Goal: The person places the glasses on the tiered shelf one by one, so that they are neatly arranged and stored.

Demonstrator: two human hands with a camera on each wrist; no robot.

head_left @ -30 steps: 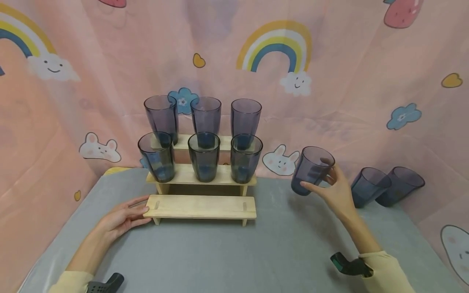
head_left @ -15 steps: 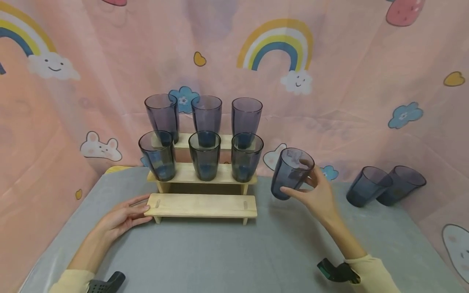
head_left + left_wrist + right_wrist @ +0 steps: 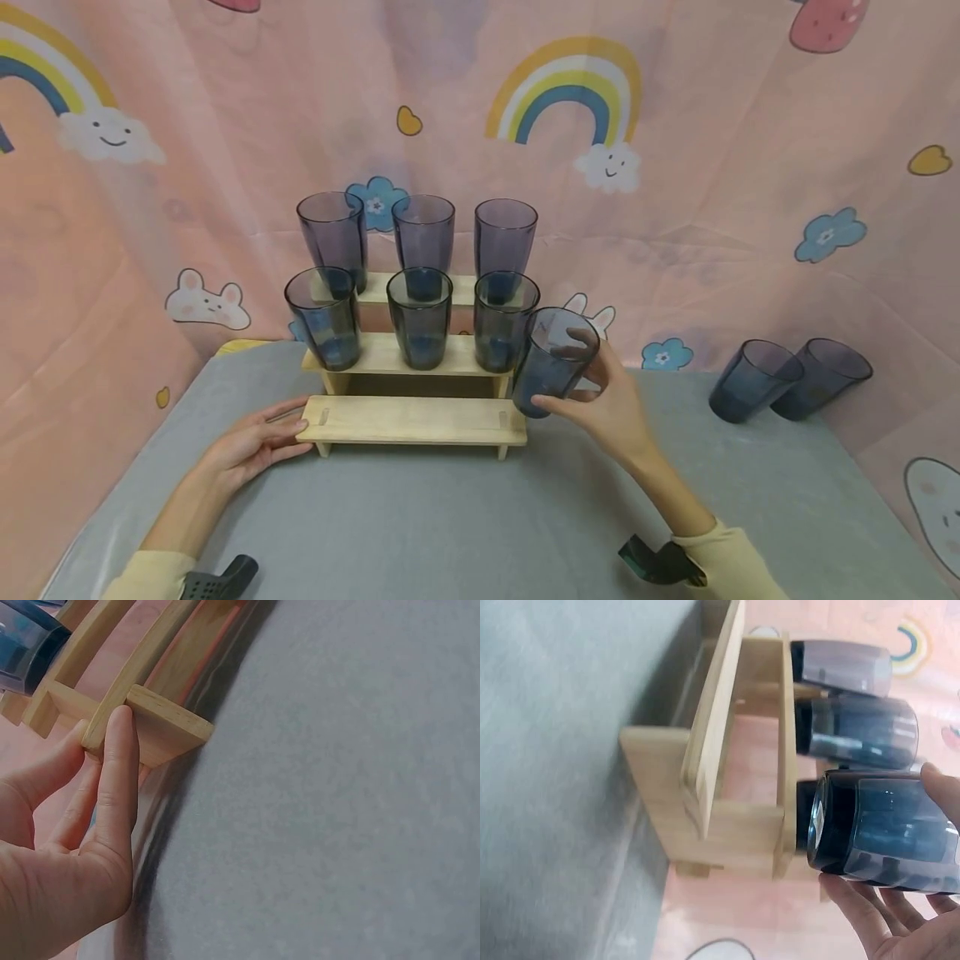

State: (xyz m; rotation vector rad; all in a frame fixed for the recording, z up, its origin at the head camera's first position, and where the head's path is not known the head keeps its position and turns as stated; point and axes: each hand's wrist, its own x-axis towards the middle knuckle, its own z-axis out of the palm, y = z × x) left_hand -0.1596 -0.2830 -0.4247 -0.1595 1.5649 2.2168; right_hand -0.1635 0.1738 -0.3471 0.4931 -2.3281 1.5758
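Note:
My right hand (image 3: 611,404) holds a blue-tinted drinking glass (image 3: 555,362), its mouth up and slightly tilted, beside the right end of a wooden three-step rack (image 3: 412,421). In the right wrist view, fingers and thumb go round the glass (image 3: 892,829), and its base faces the rack's steps. At the rack's left end, my left hand (image 3: 243,450) pinches the lowest step. Thumb and fingertips sit on the board's end in the left wrist view. Three glasses (image 3: 418,325) stand upright on the middle step, and three more glasses (image 3: 504,237) on the top step.
Two further tinted glasses, a nearer glass (image 3: 753,383) and a farther glass (image 3: 825,379), stand at the right on the grey tabletop (image 3: 420,525). A pink patterned cloth (image 3: 712,167) hangs behind and at both sides. The lowest step is bare.
My right hand has carried the glass leftward, from near the two glasses at the right to the rack's right end. The left hand stays at the lowest step.

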